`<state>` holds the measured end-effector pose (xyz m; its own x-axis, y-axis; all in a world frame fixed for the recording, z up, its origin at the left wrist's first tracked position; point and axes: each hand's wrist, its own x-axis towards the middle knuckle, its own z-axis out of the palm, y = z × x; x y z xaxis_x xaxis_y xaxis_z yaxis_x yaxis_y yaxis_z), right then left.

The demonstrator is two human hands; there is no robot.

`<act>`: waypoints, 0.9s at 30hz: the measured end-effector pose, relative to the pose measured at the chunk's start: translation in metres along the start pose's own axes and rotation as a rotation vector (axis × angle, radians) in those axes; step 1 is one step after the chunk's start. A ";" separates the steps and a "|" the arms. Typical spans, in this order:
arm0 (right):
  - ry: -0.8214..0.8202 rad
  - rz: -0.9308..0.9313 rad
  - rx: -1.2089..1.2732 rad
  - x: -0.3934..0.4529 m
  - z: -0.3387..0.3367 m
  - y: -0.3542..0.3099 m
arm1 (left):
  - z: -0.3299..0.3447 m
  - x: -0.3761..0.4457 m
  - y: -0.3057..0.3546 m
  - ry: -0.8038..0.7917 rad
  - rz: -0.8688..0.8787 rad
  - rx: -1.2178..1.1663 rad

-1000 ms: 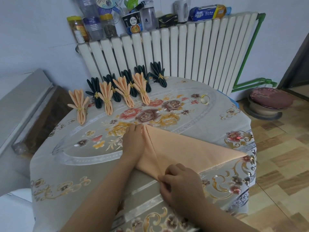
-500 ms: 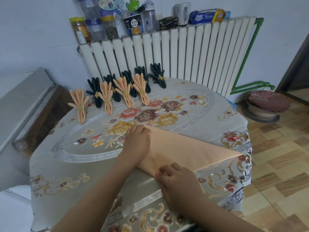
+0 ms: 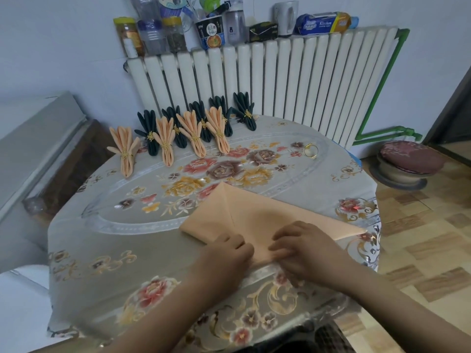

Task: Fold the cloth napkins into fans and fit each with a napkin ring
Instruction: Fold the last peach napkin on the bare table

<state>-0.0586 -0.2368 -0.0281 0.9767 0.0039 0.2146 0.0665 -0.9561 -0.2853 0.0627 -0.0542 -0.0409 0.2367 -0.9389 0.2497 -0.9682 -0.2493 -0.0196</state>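
The left hand (image 3: 230,250) has come down from the apex to join the right hand (image 3: 300,248), both pinching the folded peach cloth napkin's (image 3: 254,212) six-o'clock corner on the bench (image 3: 107,253) to start pleating.

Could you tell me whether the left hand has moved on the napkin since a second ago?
Yes. The left hand left the peach napkin's far tip and came back to its near corner.

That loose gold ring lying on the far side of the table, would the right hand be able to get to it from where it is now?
Probably yes. The right hand is busy pinching the peach napkin, but only bare tablecloth lies between it and the gold napkin ring.
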 end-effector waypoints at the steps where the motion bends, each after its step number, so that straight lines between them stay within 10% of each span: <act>1: -0.061 0.055 -0.054 -0.002 -0.007 0.008 | 0.001 0.001 0.002 -0.022 -0.030 0.000; 17: -0.406 -0.090 -0.642 0.033 -0.046 0.000 | -0.018 0.028 0.029 -0.202 -0.423 -0.095; 27: -0.132 0.085 -0.668 0.139 -0.071 0.026 | -0.019 0.025 0.022 -0.185 -0.522 -0.239</act>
<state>0.0649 -0.2823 0.0605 0.9925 -0.0838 0.0891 -0.1100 -0.9300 0.3507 0.0462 -0.0782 -0.0164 0.6750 -0.7378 -0.0052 -0.7065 -0.6484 0.2837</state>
